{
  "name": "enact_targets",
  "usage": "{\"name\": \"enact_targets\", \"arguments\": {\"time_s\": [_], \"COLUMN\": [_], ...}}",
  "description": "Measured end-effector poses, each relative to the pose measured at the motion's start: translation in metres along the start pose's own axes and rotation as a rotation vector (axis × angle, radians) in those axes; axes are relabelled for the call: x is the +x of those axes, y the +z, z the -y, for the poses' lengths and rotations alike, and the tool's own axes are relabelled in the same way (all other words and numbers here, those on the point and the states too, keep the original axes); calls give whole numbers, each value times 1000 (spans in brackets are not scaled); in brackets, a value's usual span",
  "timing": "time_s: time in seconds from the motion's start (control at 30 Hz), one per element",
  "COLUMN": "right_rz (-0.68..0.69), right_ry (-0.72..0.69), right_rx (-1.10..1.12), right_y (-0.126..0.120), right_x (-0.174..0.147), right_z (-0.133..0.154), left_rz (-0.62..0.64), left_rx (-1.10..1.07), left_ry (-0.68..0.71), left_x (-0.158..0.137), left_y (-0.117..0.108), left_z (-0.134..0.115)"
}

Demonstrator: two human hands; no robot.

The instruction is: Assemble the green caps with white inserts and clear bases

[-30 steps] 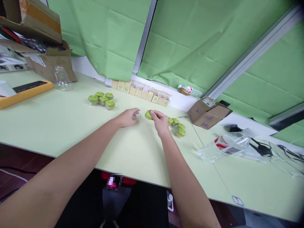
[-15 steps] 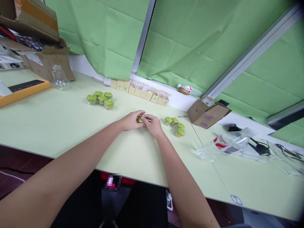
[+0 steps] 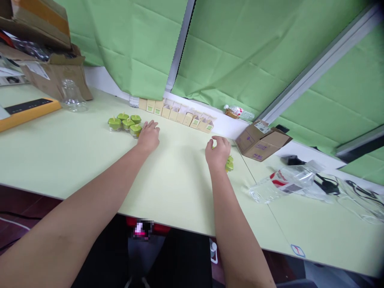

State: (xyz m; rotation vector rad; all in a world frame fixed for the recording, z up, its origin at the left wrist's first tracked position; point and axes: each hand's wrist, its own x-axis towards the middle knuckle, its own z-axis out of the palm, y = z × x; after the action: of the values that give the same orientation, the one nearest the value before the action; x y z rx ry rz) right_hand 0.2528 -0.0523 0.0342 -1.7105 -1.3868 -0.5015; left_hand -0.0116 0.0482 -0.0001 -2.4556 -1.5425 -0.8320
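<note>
My left hand (image 3: 149, 136) is at the right edge of a cluster of small green candles (image 3: 128, 123), which sit in clear cups with pale wick-like tips. Its fingers curl downward beside the nearest cup, and whatever lies under them is hidden. Over on the right, my right hand (image 3: 218, 152) reaches above a second group of the same green candles (image 3: 229, 164). Thumb and forefinger are apart there in a curve, with a bit of green showing between them. The hand covers most of that group.
A row of small cardboard boxes (image 3: 180, 114) lines the wall. Behind the right hand stands a larger carton (image 3: 261, 141); a big clear bottle (image 3: 280, 182) lies at the right near cables. A clear jar (image 3: 72, 98) and a yellow-edged device (image 3: 30, 111) are at the left.
My hands were together at mid-table around one green candle. They have parted, the left moving to the left cluster and the right to the right group. That candle is out of sight.
</note>
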Motion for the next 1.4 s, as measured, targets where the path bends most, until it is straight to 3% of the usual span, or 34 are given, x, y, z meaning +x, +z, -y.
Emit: {"name": "enact_targets", "arguments": {"time_s": [0.13,0.27,0.43,0.53,0.63,0.73,0.8,0.97,1.07,1.17,1.3,1.4], "right_rz": [151,375,331,321,372,477,490,480,387,290,372,412], "right_ry": [115,176,208,151,16,11,50,119,262,573,924,1048], "right_rx": [-249,-344,-312,-136,246,611,651,682,854,1093,1228,1260], "right_y": [-3,-1,1,6,16,27,31,35,36,34,33,34], "right_x": [-4,-8,-5,-6,-14,-25,-30,-32,-29,-24,-20,-20], "right_z": [-9,-14,-19,-13,6,29,40,47,48,48,44,43], "left_rz": [-74,54,66,123,189,253,272,262,231,205,226,270], "left_rx": [-27,-125,-355,-480,-663,-853,-887,-822,-802,-792,-773,-759], "left_ry": [80,101,-8,11,51,122,163,96,112,70,39,32], "left_x": [-5,-10,-10,-11,-16,-21,-23,-19,-16,-15,-15,-15], "left_y": [-4,6,13,12,10,7,5,1,1,5,9,11], "left_z": [-8,-17,-11,-19,-38,-57,-64,-64,-61,-60,-55,-51]}}
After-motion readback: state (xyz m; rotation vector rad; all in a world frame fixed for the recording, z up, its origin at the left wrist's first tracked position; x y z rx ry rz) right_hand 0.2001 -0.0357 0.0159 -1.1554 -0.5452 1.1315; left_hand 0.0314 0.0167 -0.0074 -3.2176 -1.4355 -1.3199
